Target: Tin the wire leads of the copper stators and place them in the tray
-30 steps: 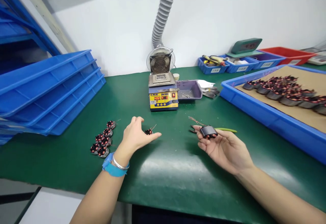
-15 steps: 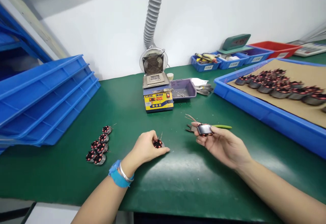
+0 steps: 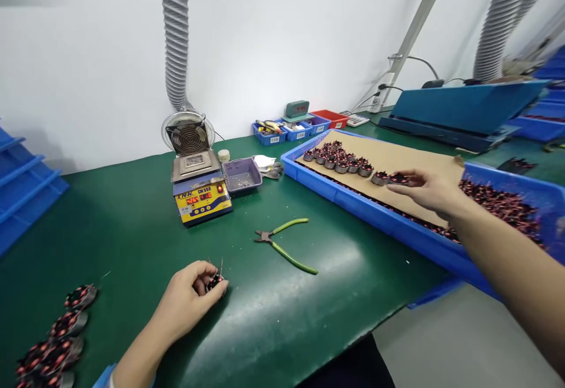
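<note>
My left hand [image 3: 190, 297] is closed around a motor stator [image 3: 215, 282], a metal ring with copper windings and thin wires sticking up, low over the green table. Over the blue tray [image 3: 335, 192], my right hand [image 3: 426, 191] grips another stator [image 3: 398, 179] between thumb and fingers. That one is beside a stator [image 3: 379, 178] on the brown cardboard [image 3: 397, 148], where several more stand in rows. Green-handled side cutters [image 3: 286, 245] lie spread on the table between my hands. At the lower left, several stators [image 3: 66, 324] stand grouped together.
A yellow and blue solder pot [image 3: 203, 202] stands at the back under a grey duct hose [image 3: 175, 40]. Beside it are a purple tray [image 3: 242, 175] and gloves [image 3: 272, 170]. Small bins [image 3: 270, 135] line the wall; stacked blue trays [image 3: 26, 188] stand at far left.
The view has swung to the right. My right hand has carried its stator from above the side cutters to the cardboard in the blue tray. My left hand still holds its stator.
</note>
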`<control>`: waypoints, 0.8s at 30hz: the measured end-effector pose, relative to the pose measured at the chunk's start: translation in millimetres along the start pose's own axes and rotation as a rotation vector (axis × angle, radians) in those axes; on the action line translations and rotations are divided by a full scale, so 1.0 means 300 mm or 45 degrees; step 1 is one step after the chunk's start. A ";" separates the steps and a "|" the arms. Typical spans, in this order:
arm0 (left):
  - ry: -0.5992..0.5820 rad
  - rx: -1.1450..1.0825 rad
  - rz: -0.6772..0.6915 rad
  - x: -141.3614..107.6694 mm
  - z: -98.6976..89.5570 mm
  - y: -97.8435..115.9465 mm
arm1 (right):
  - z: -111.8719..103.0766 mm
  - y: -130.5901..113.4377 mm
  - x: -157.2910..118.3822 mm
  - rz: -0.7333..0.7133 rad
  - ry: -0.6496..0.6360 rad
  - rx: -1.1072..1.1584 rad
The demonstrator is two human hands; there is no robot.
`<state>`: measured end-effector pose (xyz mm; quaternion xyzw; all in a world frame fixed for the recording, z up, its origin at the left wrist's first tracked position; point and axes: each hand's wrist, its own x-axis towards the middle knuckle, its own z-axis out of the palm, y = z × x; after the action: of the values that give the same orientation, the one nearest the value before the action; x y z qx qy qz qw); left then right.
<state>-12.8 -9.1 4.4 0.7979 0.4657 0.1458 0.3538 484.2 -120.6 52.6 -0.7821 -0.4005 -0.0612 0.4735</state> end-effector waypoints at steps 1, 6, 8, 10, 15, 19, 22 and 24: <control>0.003 0.013 0.014 -0.001 0.002 0.000 | -0.019 0.039 0.040 0.067 0.009 -0.036; -0.062 0.085 0.137 -0.008 0.000 0.014 | -0.027 0.114 0.139 0.301 -0.029 -0.120; -0.090 0.115 0.166 -0.012 -0.003 0.023 | -0.025 0.089 0.149 0.330 -0.037 -0.120; -0.099 0.121 0.165 -0.014 -0.003 0.026 | -0.023 0.030 0.133 0.259 0.012 -0.096; -0.055 -0.141 0.025 0.000 0.005 0.008 | 0.104 -0.230 -0.150 -0.097 -0.187 0.132; -0.016 -0.499 -0.132 0.016 0.015 0.013 | 0.345 -0.468 -0.491 -0.280 -1.185 0.546; 0.001 -0.644 -0.233 0.024 0.023 0.029 | 0.500 -0.602 -0.612 -0.228 -1.302 0.600; 0.022 -0.704 -0.262 0.027 0.027 0.035 | 0.561 -0.646 -0.636 -0.191 -1.302 0.624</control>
<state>2.8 -9.0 5.2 0.6186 0.4897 0.2374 0.5667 175.5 -51.5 4.4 -0.5491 -0.6355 0.3861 0.3815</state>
